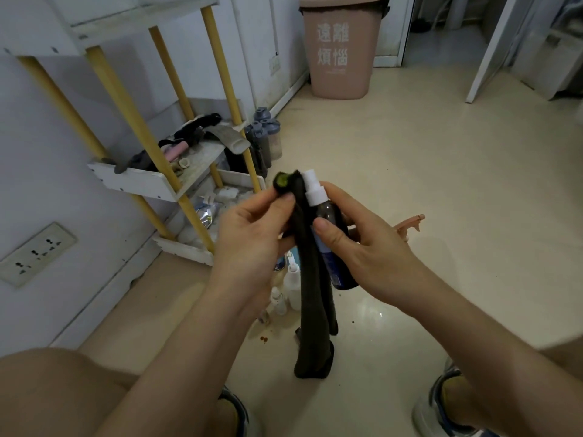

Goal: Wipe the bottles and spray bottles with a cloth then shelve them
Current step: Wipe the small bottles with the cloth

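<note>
My right hand [362, 244] grips a dark spray bottle [334, 244] with a white pump top, held upright above the floor. My left hand [252, 234] pinches the top of a long dark cloth [310, 298] that hangs down against the bottle's left side. Below my hands, several small white bottles [291, 285] stand on the floor. A pink trigger sprayer [410, 223] shows behind my right hand. The white shelf unit [151, 184] with yellow posts stands at the left.
Grey-capped bottles [266, 137] stand beside the shelf by the wall. A pink waste bin [340, 48] sits at the back. The shelf's tiers hold clutter. A wall socket [36, 253] is at lower left. My knees and shoes frame the bottom edge.
</note>
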